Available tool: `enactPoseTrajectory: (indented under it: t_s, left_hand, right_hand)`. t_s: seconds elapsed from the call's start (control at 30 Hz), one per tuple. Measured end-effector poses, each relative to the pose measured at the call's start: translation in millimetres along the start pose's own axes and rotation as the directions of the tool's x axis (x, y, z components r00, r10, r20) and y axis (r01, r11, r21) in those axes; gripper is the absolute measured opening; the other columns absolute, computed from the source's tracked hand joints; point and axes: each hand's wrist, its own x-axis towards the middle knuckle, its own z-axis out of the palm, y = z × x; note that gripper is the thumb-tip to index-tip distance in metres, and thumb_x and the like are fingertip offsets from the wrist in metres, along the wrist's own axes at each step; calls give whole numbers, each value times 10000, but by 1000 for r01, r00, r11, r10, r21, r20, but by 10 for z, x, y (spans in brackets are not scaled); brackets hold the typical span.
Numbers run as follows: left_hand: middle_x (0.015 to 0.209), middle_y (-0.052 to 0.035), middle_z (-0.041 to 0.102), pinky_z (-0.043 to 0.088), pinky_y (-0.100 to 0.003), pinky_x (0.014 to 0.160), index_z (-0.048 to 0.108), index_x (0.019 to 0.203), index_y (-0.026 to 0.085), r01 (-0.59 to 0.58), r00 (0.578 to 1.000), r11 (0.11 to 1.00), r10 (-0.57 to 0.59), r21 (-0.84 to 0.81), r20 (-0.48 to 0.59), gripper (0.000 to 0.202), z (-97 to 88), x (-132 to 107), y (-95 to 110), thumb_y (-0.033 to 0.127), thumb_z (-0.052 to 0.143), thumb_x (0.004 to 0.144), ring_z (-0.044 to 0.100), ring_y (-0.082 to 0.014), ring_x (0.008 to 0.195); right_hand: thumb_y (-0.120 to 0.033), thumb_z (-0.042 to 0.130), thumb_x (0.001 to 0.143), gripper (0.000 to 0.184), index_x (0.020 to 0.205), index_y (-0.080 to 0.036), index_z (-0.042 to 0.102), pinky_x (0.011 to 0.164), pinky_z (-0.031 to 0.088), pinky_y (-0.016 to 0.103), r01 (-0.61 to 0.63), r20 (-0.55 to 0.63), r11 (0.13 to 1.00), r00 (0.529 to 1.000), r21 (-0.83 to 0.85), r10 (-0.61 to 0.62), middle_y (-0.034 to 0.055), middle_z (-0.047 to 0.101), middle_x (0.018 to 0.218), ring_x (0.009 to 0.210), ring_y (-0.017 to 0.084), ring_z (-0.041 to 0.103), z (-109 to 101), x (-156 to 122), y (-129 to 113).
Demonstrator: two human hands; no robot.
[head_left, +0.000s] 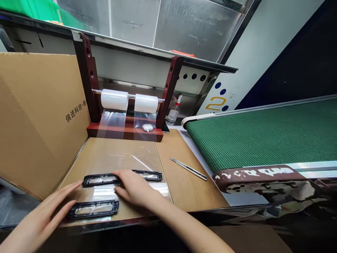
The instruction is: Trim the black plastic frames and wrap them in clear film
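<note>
Three narrow black plastic frames with clear windows lie near the front of the work surface. My right hand [134, 186] is curled over the right end of the back-left frame [98, 180], with its index finger and thumb on either side of that end. My left hand [44, 214] has its fingers stretched out and apart. Its index fingertip is at the left end of the same frame, and its thumb is by the left end of the front frame [94, 208]. Another frame [150, 175] lies partly behind my right hand. Clear film [131, 158] is spread on the board around them.
Two film rolls [114, 99] hang on a wooden stand [123, 133] at the back, with a small white object [147, 127] on it. A utility knife [188, 169] lies right. Beyond are a spray bottle [173, 114] and green conveyor [263, 137]. A cardboard box [39, 119] stands left.
</note>
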Motion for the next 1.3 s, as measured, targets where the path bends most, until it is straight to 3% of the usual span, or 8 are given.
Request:
enactPoseTrajectory:
  t_s: [0.13,0.23,0.43,0.83,1.0,1.13,1.2,1.3]
  left_hand:
    - [1364,0,597,436,-324,1039,503,1355,271,-55,997,998,54,25,60,548,30,353,112,557,458,890,581,-204,1217]
    - [1361,-31,600,430,-356,1061,486,1372,238,-2,993,1000,-1,22,121,610,71,482,63,587,461,873,578,-226,1221]
    - [1269,-51,665,478,-448,1022,557,1308,236,102,991,995,-102,5,91,685,101,617,36,699,439,819,627,-276,1147]
    - [1106,30,739,543,-287,894,698,1103,299,197,977,974,-185,-115,108,583,-115,459,229,707,535,719,697,-219,1016]
    - [1122,22,735,518,-326,935,699,1090,324,91,994,988,-84,-122,62,484,-102,340,179,647,555,759,690,-222,1029]
    - [1269,75,661,417,-363,1045,581,1242,387,-2,1000,996,3,-84,12,403,-23,270,102,543,478,885,605,-183,1184]
    - [1290,90,646,408,-368,1052,543,1278,404,-55,998,997,55,-45,5,391,41,306,221,516,440,917,590,-169,1203]
    - [1228,40,688,500,-316,962,600,1241,338,-167,982,985,169,-35,88,431,196,498,627,554,454,897,654,-190,1108]
  right_hand:
    - [-216,605,889,527,1380,-128,436,1026,454,401,-2,29,998,1000,-67,3,154,595,1310,1210,269,561,27,66,20]
    - [-220,613,882,540,1383,-134,430,1012,462,407,-1,37,994,999,-105,4,153,605,1293,1195,273,572,30,112,13]
    - [-219,562,926,448,1354,-141,455,941,493,397,-64,-12,992,998,-112,63,133,655,1193,1118,266,610,54,206,11]
    - [-201,589,900,429,1318,-165,496,917,504,367,-69,-31,998,997,14,69,92,689,1139,1068,243,628,125,17,-127]
    - [-188,607,886,420,1298,-154,534,983,483,358,-9,-92,1000,996,-11,8,106,666,1193,1124,238,603,237,-112,-156]
    - [-174,618,868,434,1296,-154,543,998,484,346,23,-201,1000,979,18,-19,108,657,1211,1142,227,598,60,-420,-1]
    - [-141,606,856,452,1300,-171,531,1012,477,366,-41,-277,999,960,16,44,104,647,1224,1158,222,592,-129,-630,143]
    - [-134,608,844,501,1327,-194,487,1036,457,410,-172,-279,985,947,-16,161,108,613,1273,1204,228,562,-394,-880,357]
